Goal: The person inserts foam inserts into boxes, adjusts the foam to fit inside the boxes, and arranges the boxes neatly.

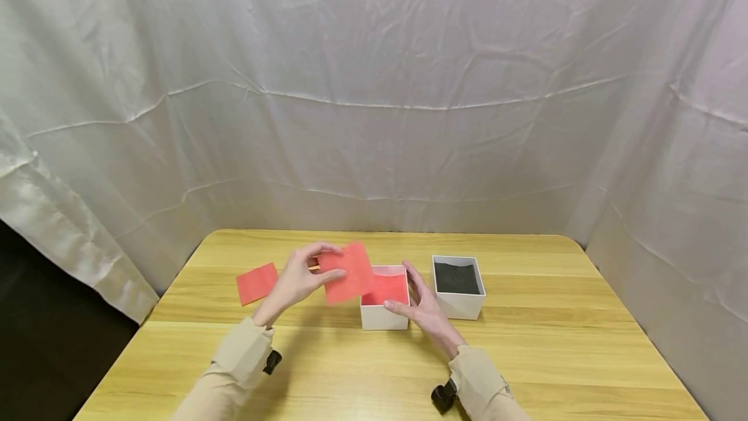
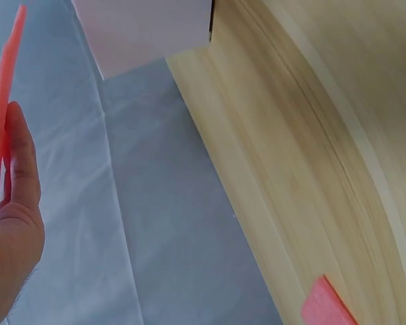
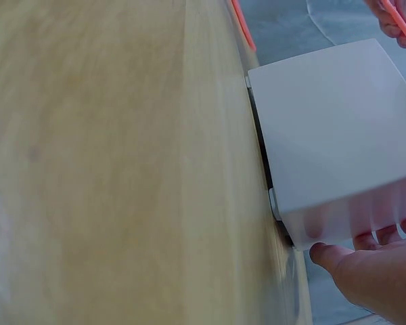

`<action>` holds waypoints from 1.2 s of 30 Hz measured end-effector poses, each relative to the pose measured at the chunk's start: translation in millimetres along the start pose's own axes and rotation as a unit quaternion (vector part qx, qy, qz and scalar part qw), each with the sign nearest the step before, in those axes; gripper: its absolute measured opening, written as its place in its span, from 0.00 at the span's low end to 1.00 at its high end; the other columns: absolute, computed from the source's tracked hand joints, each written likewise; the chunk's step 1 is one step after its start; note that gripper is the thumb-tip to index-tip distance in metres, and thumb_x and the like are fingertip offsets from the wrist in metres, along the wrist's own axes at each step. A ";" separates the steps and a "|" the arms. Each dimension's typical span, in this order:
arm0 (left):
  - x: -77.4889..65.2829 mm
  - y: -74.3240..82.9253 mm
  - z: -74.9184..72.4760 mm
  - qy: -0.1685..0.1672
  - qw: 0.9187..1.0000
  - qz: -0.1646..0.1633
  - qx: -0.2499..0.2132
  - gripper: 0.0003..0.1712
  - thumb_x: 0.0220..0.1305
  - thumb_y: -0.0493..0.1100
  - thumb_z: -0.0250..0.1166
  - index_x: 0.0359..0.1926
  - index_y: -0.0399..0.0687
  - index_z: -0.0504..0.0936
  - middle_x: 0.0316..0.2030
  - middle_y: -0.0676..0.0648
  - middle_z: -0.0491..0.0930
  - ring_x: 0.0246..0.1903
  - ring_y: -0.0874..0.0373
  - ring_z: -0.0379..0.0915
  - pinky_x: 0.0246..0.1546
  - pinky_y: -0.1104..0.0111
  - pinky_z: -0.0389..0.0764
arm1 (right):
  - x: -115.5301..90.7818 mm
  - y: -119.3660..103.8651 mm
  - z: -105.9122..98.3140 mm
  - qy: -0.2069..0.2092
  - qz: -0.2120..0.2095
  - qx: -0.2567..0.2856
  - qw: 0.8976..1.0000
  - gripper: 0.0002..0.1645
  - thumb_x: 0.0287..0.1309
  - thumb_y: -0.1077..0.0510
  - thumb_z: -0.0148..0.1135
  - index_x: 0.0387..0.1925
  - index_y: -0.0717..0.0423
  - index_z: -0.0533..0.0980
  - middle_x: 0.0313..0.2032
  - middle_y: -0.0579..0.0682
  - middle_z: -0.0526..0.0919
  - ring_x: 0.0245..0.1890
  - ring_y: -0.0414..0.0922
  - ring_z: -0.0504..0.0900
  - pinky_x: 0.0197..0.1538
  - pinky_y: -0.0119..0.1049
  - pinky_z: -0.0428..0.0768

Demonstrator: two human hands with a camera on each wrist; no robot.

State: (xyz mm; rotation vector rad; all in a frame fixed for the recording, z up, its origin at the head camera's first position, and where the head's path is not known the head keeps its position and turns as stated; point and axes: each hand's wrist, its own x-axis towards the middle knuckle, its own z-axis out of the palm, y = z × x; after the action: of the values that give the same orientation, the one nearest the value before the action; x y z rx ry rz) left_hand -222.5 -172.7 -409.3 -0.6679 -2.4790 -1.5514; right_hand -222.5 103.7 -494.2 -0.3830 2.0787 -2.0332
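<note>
A thin red foam-like square [image 1: 349,275] is pinched between the thumb and fingers of my left hand [image 1: 299,276], raised tilted by the left rim of a white box [image 1: 384,318]. Seen edge-on in the left wrist view, the square [image 2: 5,101] stands between thumb and fingers. Red material lies inside that box, partly hidden by the held square. My right hand [image 1: 429,310] holds the box at its right side, thumb at the front rim and fingers along the right wall. The right wrist view shows the box's wall [image 3: 331,128] with fingertips touching it.
Another red square [image 1: 257,284] lies flat on the wooden table [image 1: 526,343], left of my left hand. A second white box [image 1: 460,306] with dark material inside stands right of my right hand. Pale curtains [image 1: 374,148] hang behind and beside the table.
</note>
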 end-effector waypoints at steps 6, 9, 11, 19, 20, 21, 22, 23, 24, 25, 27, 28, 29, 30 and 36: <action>2.6 2.0 9.2 -0.013 1.000 -0.019 -0.002 0.21 0.55 0.41 0.77 0.51 0.50 0.84 0.48 0.44 0.86 0.37 0.61 0.83 0.36 0.72 0.83 | 0.1 1.1 -0.2 -0.001 0.000 0.009 1.000 0.62 0.57 0.59 0.72 0.81 0.52 0.42 0.81 0.59 0.43 0.81 0.59 0.41 0.79 0.57 0.48; 4.4 3.4 13.9 -0.019 1.000 -0.017 -0.005 0.21 0.56 0.39 0.76 0.51 0.48 0.84 0.48 0.42 0.85 0.37 0.60 0.83 0.37 0.72 0.84 | 0.1 1.3 -0.2 -0.002 -0.003 0.014 1.000 0.62 0.57 0.60 0.72 0.81 0.53 0.42 0.81 0.59 0.43 0.81 0.59 0.42 0.79 0.57 0.48; 5.8 3.8 17.2 -0.021 1.000 -0.016 -0.008 0.21 0.57 0.38 0.76 0.52 0.46 0.84 0.49 0.40 0.85 0.38 0.58 0.83 0.37 0.72 0.84 | 0.1 1.2 -0.1 -0.002 -0.005 0.018 1.000 0.62 0.57 0.61 0.72 0.81 0.53 0.42 0.81 0.59 0.44 0.81 0.58 0.42 0.79 0.57 0.48; 13.1 5.5 28.6 -0.030 0.999 -0.034 -0.026 0.21 0.59 0.37 0.74 0.55 0.44 0.83 0.49 0.38 0.85 0.38 0.53 0.84 0.37 0.73 0.84 | -0.1 1.0 -0.3 -0.002 -0.006 0.022 1.000 0.62 0.56 0.61 0.72 0.81 0.52 0.43 0.80 0.59 0.46 0.81 0.58 0.43 0.78 0.57 0.51; 14.0 5.7 30.0 -0.032 0.999 -0.033 -0.029 0.21 0.59 0.36 0.73 0.55 0.43 0.83 0.49 0.37 0.84 0.38 0.53 0.84 0.37 0.73 0.85 | -0.2 0.8 -0.2 -0.001 -0.006 0.022 1.000 0.62 0.56 0.61 0.72 0.81 0.52 0.43 0.80 0.59 0.46 0.81 0.58 0.43 0.79 0.57 0.50; 14.9 5.7 31.2 -0.033 0.998 -0.031 -0.031 0.21 0.60 0.36 0.73 0.55 0.42 0.83 0.49 0.37 0.84 0.38 0.54 0.85 0.37 0.73 0.85 | -0.3 0.7 -0.2 -0.001 -0.007 0.022 1.000 0.62 0.56 0.61 0.72 0.81 0.52 0.43 0.80 0.60 0.46 0.81 0.58 0.43 0.79 0.58 0.50; 15.9 5.8 32.4 -0.034 0.998 -0.030 -0.033 0.21 0.60 0.36 0.72 0.55 0.42 0.83 0.49 0.36 0.84 0.38 0.54 0.85 0.37 0.73 0.85 | -0.3 0.5 -0.2 -0.001 -0.008 0.023 1.000 0.62 0.56 0.61 0.72 0.80 0.52 0.43 0.80 0.60 0.46 0.81 0.58 0.43 0.79 0.57 0.50; 16.8 6.0 33.6 -0.035 0.998 -0.027 -0.034 0.21 0.60 0.35 0.72 0.55 0.41 0.83 0.50 0.36 0.84 0.38 0.54 0.85 0.37 0.73 0.85 | -0.4 0.3 -0.1 -0.001 -0.009 0.023 1.000 0.62 0.56 0.61 0.72 0.80 0.53 0.43 0.80 0.60 0.45 0.81 0.58 0.43 0.79 0.57 0.50; 17.8 5.6 34.8 -0.037 0.998 -0.024 -0.034 0.21 0.60 0.35 0.72 0.55 0.41 0.83 0.50 0.36 0.84 0.38 0.54 0.85 0.37 0.73 0.85 | -0.4 0.4 -0.2 -0.001 -0.009 0.025 1.000 0.62 0.56 0.61 0.72 0.80 0.52 0.43 0.80 0.60 0.45 0.81 0.58 0.43 0.79 0.57 0.50; 18.7 5.1 36.0 -0.038 0.998 -0.021 -0.034 0.21 0.61 0.34 0.71 0.55 0.40 0.82 0.51 0.36 0.84 0.38 0.54 0.85 0.37 0.73 0.85 | -0.4 0.3 -0.2 -0.002 -0.009 0.024 1.000 0.62 0.56 0.61 0.73 0.81 0.52 0.43 0.80 0.60 0.45 0.81 0.58 0.43 0.79 0.57 0.50; 20.5 4.0 38.1 -0.041 0.998 -0.016 -0.034 0.21 0.61 0.34 0.71 0.56 0.39 0.82 0.51 0.35 0.84 0.38 0.53 0.85 0.37 0.72 0.85 | -0.5 0.2 -0.2 -0.002 -0.009 0.025 1.000 0.62 0.56 0.61 0.73 0.81 0.52 0.43 0.80 0.60 0.45 0.81 0.58 0.43 0.78 0.57 0.51; 21.4 3.6 39.2 -0.043 0.998 -0.015 -0.035 0.21 0.61 0.33 0.71 0.56 0.39 0.82 0.52 0.35 0.83 0.39 0.52 0.85 0.37 0.72 0.85 | -0.4 0.1 -0.2 -0.002 -0.008 0.026 1.000 0.62 0.56 0.61 0.73 0.81 0.52 0.43 0.80 0.60 0.45 0.81 0.58 0.44 0.79 0.57 0.51; 22.1 3.2 40.1 -0.044 0.998 -0.013 -0.035 0.21 0.61 0.33 0.70 0.56 0.39 0.82 0.52 0.34 0.83 0.39 0.51 0.85 0.38 0.72 0.85 | -0.3 0.0 -0.2 -0.002 -0.007 0.026 1.000 0.62 0.56 0.60 0.73 0.81 0.52 0.43 0.80 0.59 0.45 0.81 0.58 0.44 0.78 0.56 0.52; 22.9 3.1 41.0 -0.046 0.998 -0.011 -0.036 0.21 0.61 0.33 0.70 0.56 0.38 0.82 0.52 0.34 0.83 0.39 0.50 0.85 0.38 0.72 0.85 | -0.3 0.0 -0.2 -0.001 -0.006 0.027 1.000 0.62 0.56 0.60 0.73 0.80 0.52 0.43 0.80 0.59 0.45 0.81 0.58 0.43 0.79 0.56 0.52; 25.9 4.5 45.5 -0.055 0.998 0.001 -0.031 0.20 0.62 0.32 0.69 0.56 0.37 0.81 0.53 0.33 0.83 0.42 0.45 0.85 0.40 0.71 0.86 | 0.2 0.4 0.0 -0.001 -0.006 0.027 1.000 0.62 0.55 0.61 0.73 0.80 0.54 0.43 0.80 0.60 0.45 0.81 0.57 0.44 0.79 0.55 0.51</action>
State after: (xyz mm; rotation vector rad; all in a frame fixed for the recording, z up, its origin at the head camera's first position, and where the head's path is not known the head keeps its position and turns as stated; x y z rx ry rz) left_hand -238.5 -123.3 -417.5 -0.7848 -2.5144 -1.6401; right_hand -222.6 103.6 -494.5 -0.3893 2.0211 -2.0889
